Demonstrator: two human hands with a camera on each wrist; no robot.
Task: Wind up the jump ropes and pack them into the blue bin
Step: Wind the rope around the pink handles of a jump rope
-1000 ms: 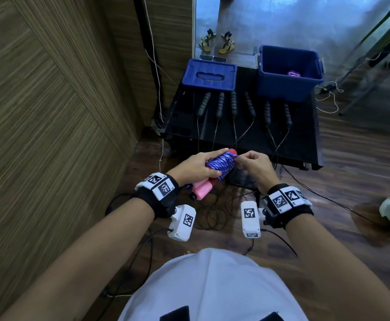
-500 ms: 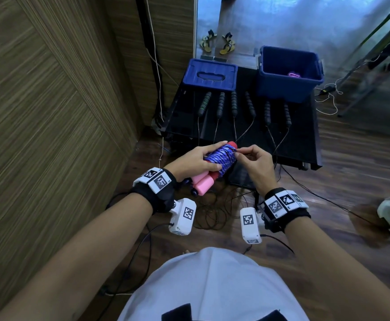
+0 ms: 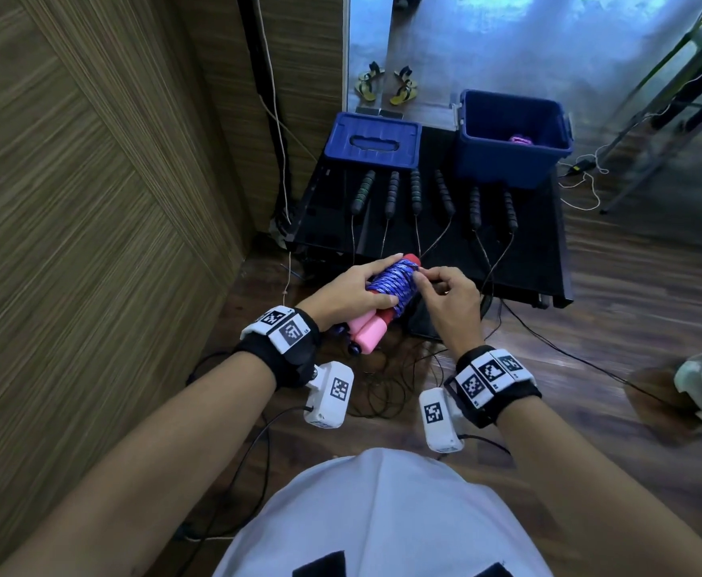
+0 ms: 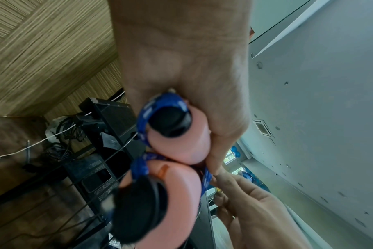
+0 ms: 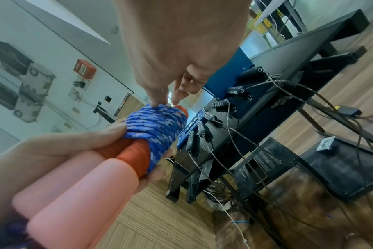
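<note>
From the head camera, your left hand (image 3: 351,291) is gripping the two pink foam handles (image 3: 76,331) of a jump rope whose blue braided cord (image 3: 395,283) is wound round them, while your right hand (image 3: 445,293) is pinching at the coil's far end; the open blue plastic bin (image 3: 511,164) on the black table (image 3: 540,260) is holding one pink-and-purple bundle (image 3: 520,139), and six black-handled ropes (image 3: 432,197) are lying unwound in front of it, three ropes by my guess. The left wrist camera is showing the hand (image 4: 181,55) closing round the handles (image 4: 179,144). The right wrist camera is showing your fingertips (image 5: 158,99) pressing the last turn of cord (image 5: 155,123), so this rope is probably nearly ready for the bin.
</note>
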